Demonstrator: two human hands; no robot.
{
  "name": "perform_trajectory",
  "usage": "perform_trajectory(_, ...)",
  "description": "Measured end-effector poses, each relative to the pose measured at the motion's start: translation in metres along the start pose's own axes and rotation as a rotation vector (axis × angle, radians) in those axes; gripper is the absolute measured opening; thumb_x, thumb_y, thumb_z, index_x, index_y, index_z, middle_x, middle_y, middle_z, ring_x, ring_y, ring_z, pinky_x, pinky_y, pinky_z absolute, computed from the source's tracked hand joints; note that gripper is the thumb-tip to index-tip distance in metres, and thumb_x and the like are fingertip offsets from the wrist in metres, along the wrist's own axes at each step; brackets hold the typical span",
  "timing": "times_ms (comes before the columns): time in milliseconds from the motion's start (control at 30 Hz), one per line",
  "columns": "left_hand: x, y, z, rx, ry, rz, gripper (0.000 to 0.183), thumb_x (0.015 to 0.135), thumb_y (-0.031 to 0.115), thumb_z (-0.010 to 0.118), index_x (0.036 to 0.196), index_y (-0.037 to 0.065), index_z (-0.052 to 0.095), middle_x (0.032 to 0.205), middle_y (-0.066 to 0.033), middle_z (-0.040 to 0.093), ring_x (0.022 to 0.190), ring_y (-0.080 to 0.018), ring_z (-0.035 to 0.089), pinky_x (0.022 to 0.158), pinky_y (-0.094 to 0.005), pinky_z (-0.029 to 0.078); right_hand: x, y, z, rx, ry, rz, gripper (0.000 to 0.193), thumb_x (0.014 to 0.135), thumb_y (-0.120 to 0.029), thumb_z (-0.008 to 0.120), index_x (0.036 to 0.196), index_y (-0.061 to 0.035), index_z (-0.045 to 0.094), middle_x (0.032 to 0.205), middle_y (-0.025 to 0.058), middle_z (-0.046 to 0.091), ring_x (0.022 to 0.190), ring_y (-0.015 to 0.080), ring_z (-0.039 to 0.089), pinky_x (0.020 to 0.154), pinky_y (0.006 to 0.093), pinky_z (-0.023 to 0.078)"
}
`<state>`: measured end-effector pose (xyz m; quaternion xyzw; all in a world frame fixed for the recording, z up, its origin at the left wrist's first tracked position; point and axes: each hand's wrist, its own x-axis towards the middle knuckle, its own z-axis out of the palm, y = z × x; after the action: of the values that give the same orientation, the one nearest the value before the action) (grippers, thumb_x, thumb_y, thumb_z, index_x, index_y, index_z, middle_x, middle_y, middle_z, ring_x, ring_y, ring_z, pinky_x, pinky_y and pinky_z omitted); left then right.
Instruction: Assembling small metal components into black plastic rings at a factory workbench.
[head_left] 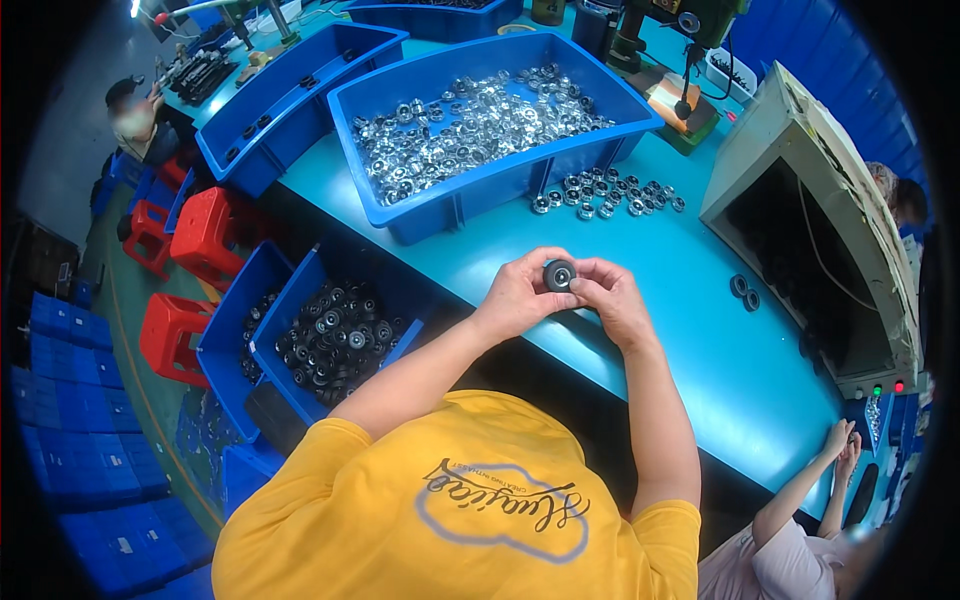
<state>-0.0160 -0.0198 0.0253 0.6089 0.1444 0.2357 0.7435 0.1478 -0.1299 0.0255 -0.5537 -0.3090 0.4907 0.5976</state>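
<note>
Between my two hands, above the near edge of the teal table, is a small black wheel (559, 276) with a silvery centre. The fingers of my left hand (520, 292) close on its left side. My right hand (612, 297) pinches it from the right, thumb at its lower rim. Just beyond my hands, several shiny metal hubs (607, 192) lie loose on the table. Behind them stands a large blue bin (500, 180) holding many similar clear-silver hubs. Left of my arms, a lower blue bin (272, 345) holds many black wheels (335, 335).
On the right stands a beige machine (850, 215) with a dark opening; black rings (745, 291) lie before it. A drill press (672, 90) is at the back. Red stools (205, 240) stand at left. A co-worker's hands (843, 443) work at lower right; another person sits far left.
</note>
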Motion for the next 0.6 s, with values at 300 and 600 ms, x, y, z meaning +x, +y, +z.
perform_trajectory(300, -0.034, 0.015, -0.032, 0.213, 0.038, 0.078, 0.054, 0.079, -0.001, 0.083, 0.128, 0.005, 0.061, 0.109, -0.0017, 0.066, 0.098, -0.0111, 0.065, 0.084, -0.0276, 0.054, -0.008, -0.024, -0.014, -0.113, 0.063, 0.002, 0.033, 0.094, -0.018, 0.075, 0.121, 0.0012, 0.071, 0.106, 0.0080, 0.074, 0.093, 0.0174, 0.071, 0.080, 0.0301, 0.059)
perform_trajectory(600, -0.220, -0.008, -0.257, 1.434, 0.325, -0.460, 0.056, 0.078, 0.008, 0.084, 0.130, 0.005, 0.065, 0.108, -0.0160, 0.070, 0.095, -0.0299, 0.069, 0.086, -0.0400, 0.055, -0.101, -0.076, -0.184, -1.014, 0.953, -0.131, 0.028, 0.085, -0.018, 0.077, 0.111, -0.0087, 0.077, 0.100, 0.0090, 0.071, 0.089, 0.0218, 0.068, 0.083, 0.0357, 0.056)
